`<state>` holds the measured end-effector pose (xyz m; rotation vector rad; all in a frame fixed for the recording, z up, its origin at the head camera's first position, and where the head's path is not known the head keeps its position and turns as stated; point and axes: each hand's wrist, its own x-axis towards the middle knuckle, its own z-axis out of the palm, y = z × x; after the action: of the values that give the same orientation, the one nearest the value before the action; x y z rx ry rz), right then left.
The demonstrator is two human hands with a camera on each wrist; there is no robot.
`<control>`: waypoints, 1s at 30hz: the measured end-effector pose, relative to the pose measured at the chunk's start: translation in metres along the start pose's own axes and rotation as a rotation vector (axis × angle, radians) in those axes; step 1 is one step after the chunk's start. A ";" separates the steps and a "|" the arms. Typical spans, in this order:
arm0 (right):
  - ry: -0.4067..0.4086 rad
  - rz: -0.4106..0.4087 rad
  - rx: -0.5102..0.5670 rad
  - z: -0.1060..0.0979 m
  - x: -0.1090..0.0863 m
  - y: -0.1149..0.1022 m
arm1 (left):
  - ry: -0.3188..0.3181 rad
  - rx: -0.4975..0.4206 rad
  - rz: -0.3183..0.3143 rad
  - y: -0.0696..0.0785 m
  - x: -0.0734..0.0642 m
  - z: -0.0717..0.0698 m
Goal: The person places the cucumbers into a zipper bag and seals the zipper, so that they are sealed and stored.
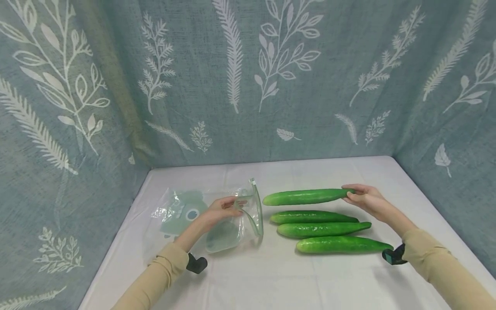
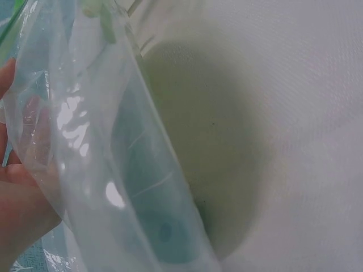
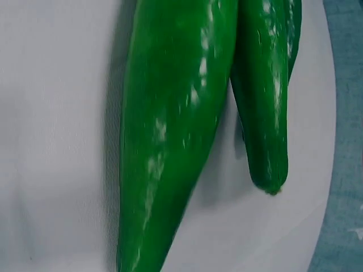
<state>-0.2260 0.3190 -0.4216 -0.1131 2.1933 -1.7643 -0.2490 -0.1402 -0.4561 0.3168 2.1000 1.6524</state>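
My left hand [image 1: 222, 209] grips a clear zip bag [image 1: 224, 241] near its mouth, with the green zip edge [image 1: 258, 211] spread apart on the right side. A teal cartoon print covers part of the bag. In the left wrist view the film of the bag [image 2: 85, 147] hangs in front of some of the fingers [image 2: 7, 76]. My right hand [image 1: 366, 199] pinches a long green cucumber [image 1: 302, 197] by its right end; its other tip points at the bag mouth. Three more cucumbers [image 1: 323, 229] lie side by side just below it, and two of them fill much of the right wrist view.
A white cloth [image 1: 271, 284] covers the table. Teal curtains with white leaf prints [image 1: 201, 86] stand behind it and along both sides. Dark wrist cameras [image 1: 196, 263] sit under both forearms, the right one close to the right tip of the nearest cucumber [image 1: 345, 245].
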 end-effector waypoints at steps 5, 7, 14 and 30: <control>-0.024 0.010 -0.014 0.014 0.004 -0.003 | 0.006 0.000 0.003 0.000 -0.001 0.001; -0.032 0.013 -0.008 0.019 0.004 -0.005 | 0.009 -0.002 0.004 0.002 -0.001 0.001; -0.047 0.011 -0.002 0.029 0.008 -0.003 | 0.019 -0.001 0.007 0.002 0.000 0.001; -0.063 0.022 0.059 0.051 0.012 -0.001 | 0.028 -0.024 -0.013 0.001 0.004 0.004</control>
<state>-0.2223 0.2681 -0.4324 -0.1288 2.0888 -1.7870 -0.2509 -0.1345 -0.4565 0.2738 2.0965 1.6826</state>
